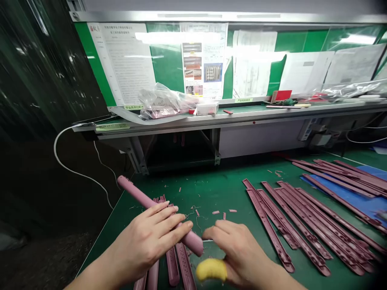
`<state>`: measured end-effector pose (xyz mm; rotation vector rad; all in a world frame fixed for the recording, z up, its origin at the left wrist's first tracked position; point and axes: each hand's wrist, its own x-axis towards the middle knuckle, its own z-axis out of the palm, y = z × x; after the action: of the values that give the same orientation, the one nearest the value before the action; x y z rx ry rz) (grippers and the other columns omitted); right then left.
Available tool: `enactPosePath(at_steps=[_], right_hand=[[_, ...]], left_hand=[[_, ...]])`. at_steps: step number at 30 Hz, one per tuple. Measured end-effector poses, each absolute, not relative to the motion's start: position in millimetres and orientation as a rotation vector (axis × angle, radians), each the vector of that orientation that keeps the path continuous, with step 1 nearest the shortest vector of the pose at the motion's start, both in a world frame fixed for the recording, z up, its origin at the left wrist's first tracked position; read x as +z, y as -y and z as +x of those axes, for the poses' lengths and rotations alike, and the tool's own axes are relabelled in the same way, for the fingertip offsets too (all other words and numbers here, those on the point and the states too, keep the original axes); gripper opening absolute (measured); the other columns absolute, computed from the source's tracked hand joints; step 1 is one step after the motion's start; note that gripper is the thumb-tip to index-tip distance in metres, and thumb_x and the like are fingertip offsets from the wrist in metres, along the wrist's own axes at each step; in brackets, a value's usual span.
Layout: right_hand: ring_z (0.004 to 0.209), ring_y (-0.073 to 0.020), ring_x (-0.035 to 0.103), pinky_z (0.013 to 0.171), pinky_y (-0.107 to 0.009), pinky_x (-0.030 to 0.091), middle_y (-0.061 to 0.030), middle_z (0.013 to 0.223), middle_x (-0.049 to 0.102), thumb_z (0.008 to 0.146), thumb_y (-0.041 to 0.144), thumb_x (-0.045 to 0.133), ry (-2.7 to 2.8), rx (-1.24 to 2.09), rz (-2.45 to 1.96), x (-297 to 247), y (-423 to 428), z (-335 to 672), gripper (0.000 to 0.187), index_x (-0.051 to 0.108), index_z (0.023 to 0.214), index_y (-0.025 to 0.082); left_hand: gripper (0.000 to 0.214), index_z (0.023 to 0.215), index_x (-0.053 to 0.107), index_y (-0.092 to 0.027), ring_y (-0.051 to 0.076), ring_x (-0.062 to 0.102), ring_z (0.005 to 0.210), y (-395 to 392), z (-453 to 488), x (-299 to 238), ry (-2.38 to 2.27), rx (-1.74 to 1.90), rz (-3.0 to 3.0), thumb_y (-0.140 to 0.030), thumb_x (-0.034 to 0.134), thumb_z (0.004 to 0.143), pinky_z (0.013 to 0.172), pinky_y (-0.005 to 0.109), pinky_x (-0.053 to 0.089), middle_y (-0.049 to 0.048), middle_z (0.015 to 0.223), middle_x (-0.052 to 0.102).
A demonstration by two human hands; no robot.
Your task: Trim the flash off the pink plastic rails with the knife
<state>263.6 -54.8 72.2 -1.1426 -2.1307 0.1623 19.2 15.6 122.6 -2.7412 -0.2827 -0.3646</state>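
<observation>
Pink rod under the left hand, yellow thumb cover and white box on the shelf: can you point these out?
Pink rod (137, 194): head view, on the bare stretch toward its far end.
Yellow thumb cover (211, 270): head view, on its middle.
White box (207, 109): head view, on its front wall.

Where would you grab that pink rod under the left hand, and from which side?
I'd probably take the pink rod by its far end, coming from the left, fingers wrapped around it: it is slim and rounded, slants away leftward, and that end sticks out bare past the left hand.
</observation>
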Motion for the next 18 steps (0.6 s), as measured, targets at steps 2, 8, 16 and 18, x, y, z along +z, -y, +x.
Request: enactPosePath(at_steps=[2,8,16,18], right_hand=[[0.052,-0.0142,0.043,0.048,-0.029,0.022,-0.0008,0.061,0.054,0.085,0.074,0.036,2.2,-0.113,-1.138,69.7,46.8,258.0,0.062,0.058,0.07,0.018],[0.049,-0.0135,0.036,0.048,-0.031,0.017,0.0004,0.056,0.05,0.1,0.049,0.032,2.292,-0.362,-1.015,75.5,39.0,257.9,0.053,0.052,0.062,0.017],[0.05,-0.0143,0.03,0.05,-0.03,0.019,-0.0015,0.056,0.047,0.102,0.027,0.023,2.236,-0.376,-0.954,79.1,44.5,262.8,0.051,0.049,0.06,0.017],[0.05,-0.0144,0.03,0.05,-0.03,0.019,-0.0016,0.056,0.045,0.102,0.023,0.021,2.214,-0.372,-0.957,80.5,44.1,261.0,0.051,0.049,0.059,0.017]], left_hand=[[0.044,0.133,0.049,-0.013,0.028,0.056,0.118,-16.8,20.0,130.5,0.231,-0.32,-2.713,-0.009,0.047,0.089,0.107,0.052,0.038,0.009,0.125,0.064],[0.042,0.132,0.051,-0.011,0.027,0.061,0.11,-11.5,21.2,138.9,0.232,-0.388,-2.678,-0.01,0.039,0.091,0.108,0.052,0.036,0.0107,0.116,0.069],[0.033,0.12,0.057,-0.009,0.021,0.071,0.088,12.7,22.8,120.6,0.487,-0.745,-2.729,-0.013,0.05,0.088,0.075,0.029,0.059,0.0114,0.099,0.074],[0.036,0.124,0.054,-0.011,0.02,0.071,0.083,19.7,25.7,111.4,0.641,-0.803,-2.825,-0.02,0.051,0.09,0.069,0.027,0.059,0.0118,0.099,0.074]])
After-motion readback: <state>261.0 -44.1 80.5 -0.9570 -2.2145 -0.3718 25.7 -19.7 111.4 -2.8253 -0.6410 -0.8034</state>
